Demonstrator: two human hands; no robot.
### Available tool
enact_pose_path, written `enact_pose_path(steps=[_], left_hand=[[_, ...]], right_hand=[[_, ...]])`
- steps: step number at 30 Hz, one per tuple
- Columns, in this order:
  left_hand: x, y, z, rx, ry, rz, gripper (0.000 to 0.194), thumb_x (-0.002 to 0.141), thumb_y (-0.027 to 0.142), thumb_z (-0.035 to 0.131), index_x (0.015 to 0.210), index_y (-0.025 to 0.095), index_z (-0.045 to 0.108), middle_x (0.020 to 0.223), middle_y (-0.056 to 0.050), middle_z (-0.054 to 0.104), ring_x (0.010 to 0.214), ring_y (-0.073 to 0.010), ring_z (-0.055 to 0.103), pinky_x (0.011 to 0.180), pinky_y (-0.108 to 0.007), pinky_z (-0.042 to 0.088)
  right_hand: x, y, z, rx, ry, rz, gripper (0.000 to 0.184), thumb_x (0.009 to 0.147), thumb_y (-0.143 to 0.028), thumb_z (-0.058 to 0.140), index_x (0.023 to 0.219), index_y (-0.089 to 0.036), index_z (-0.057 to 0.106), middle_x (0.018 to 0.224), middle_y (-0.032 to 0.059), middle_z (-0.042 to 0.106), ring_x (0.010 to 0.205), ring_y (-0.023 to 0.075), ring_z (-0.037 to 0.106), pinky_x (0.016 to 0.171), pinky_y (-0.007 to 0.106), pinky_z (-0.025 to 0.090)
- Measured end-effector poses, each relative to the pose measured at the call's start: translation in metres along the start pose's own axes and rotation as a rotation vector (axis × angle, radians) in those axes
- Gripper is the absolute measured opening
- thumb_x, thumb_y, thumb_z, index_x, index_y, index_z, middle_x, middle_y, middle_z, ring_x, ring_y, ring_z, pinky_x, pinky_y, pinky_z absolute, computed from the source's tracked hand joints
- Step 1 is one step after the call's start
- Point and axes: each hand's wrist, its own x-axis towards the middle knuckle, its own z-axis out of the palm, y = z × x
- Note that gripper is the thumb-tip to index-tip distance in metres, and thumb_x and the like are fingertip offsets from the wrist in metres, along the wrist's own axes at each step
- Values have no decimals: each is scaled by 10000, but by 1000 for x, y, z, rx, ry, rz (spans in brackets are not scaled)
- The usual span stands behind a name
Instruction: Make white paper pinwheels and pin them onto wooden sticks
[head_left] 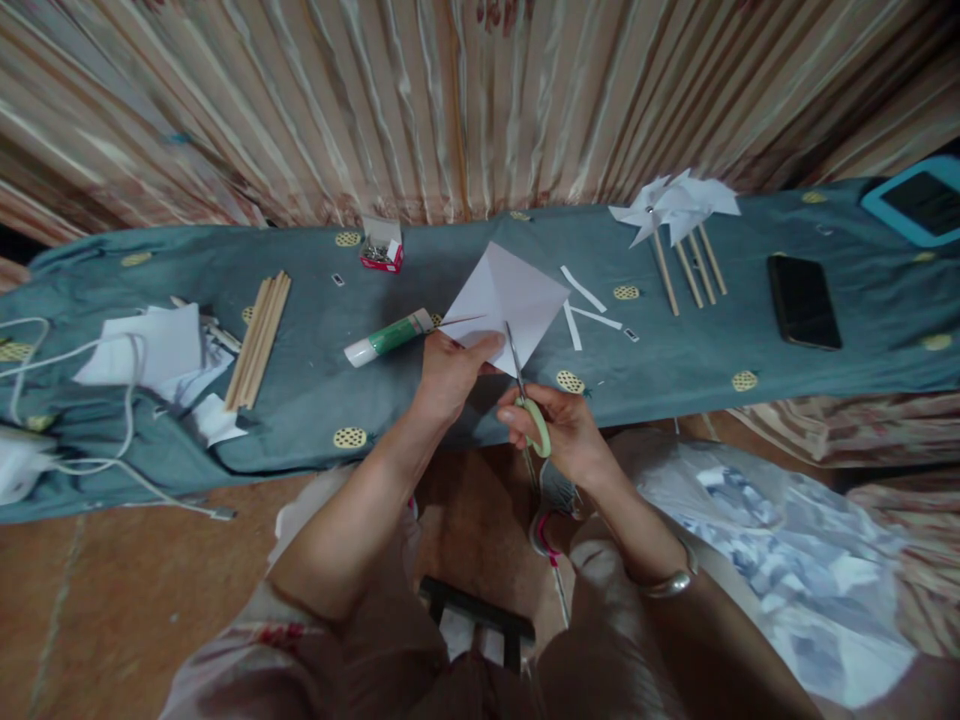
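A square of white paper, creased along its diagonals, is pinched at its near left edge by my left hand. A dark slit runs in from the left corner. My right hand grips scissors with light green handles, and their blades lie at the paper's near right edge. Just left of the paper lies a green and white glue stick. Several thin white paper strips are scattered to its right.
Pinwheels on wooden sticks and a black phone lie to the right, with a blue-framed tablet beyond. Leftward are a small red box of pins, wooden sticks, paper sheets and a white cable. A plastic bag of scraps sits below right.
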Motion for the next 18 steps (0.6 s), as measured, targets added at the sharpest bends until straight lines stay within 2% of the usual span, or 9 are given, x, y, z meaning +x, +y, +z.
enact_pose_path(steps=[11,18], left_hand=[[0,1,-1,2,-8,-16,182,579,242,746,704,145,656,661,-1,661,567,-119,589,508,-221,497],[4,3,-3,-21,24,9,224,552,263,748,730,164,655,696,-6,679,609,-143,613,525,-244,520]], right_hand=[[1,-3,4,49,0,-13,435,531,-519,882,647,-199,611,550,-67,539,442,56,461,414,205,389],[1,2,0,-30,-52,14,437,583,-561,843,738,-197,657,539,-57,570,485,78,511,477,214,425]])
